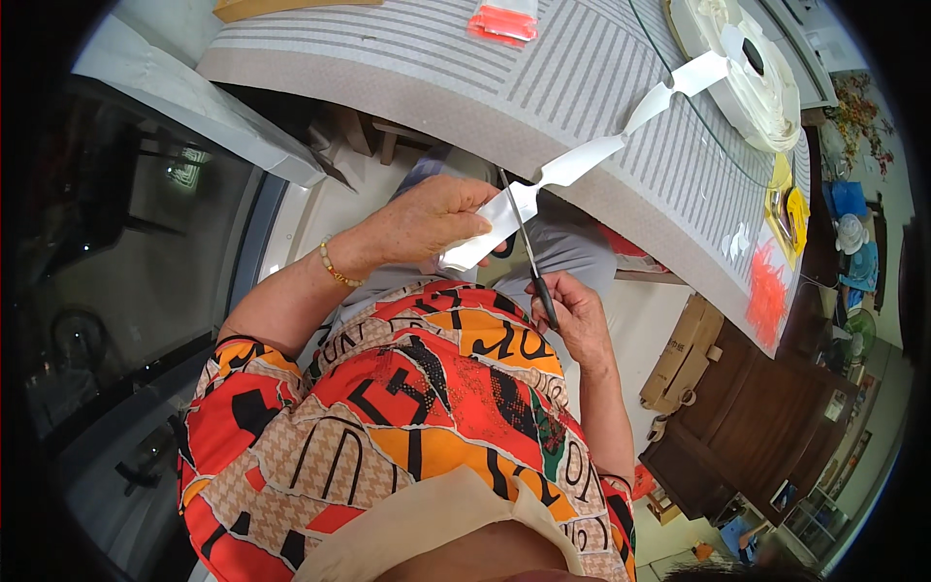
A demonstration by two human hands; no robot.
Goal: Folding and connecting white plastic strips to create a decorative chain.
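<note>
My left hand [451, 215], with a beaded bracelet on its wrist, pinches the near end of a glossy white strip [582, 160] between thumb and fingers. The strip has narrow necks between wider sections and stretches up over the table edge to a large white roll [776, 107] at the far right. In my right hand [576, 315] is a pair of scissors [543, 296] with black handles. Their blades lie across the strip just beyond my left fingers, close to a narrow neck. Part of the scissors is hidden behind the strip.
A table with a grey striped cloth [427, 63] curves across in front of my lap. On it lie a clear packet with red contents [504, 21], a yellow item [793, 223], a red fringed bundle [766, 296] and a green cord. A cardboard box [684, 354] stands at the right.
</note>
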